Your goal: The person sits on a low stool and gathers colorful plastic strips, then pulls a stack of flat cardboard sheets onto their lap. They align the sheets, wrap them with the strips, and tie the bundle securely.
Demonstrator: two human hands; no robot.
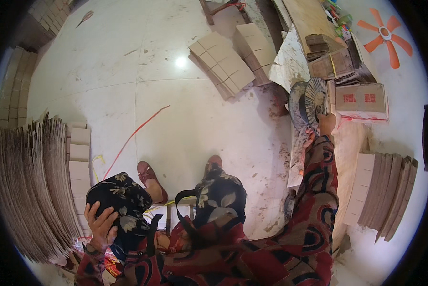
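My left hand [99, 221] lies on my left knee, on the dark flowered cloth [123, 190], with its fingers spread and nothing in them. Out to the right, my arm is stretched forward. My right hand [326, 124] has its fingers curled at the lower edge of a round, dark, ribbed thing [315, 97] that resembles a hand fan. Its exact kind is hard to make out. Another dark rounded piece [297, 105] lies against its left side. A cardboard box [361, 102] with red printing sits just right of this hand.
Tall stacks of flat cardboard [32, 186] stand at my left, and more sheets [385, 195] at the right. Slit cardboard stacks [223, 64] lie ahead on the floor. A red strap [137, 128] crosses the tiles. Beyond the wooden bench [352, 143] is an orange fan blade [384, 33].
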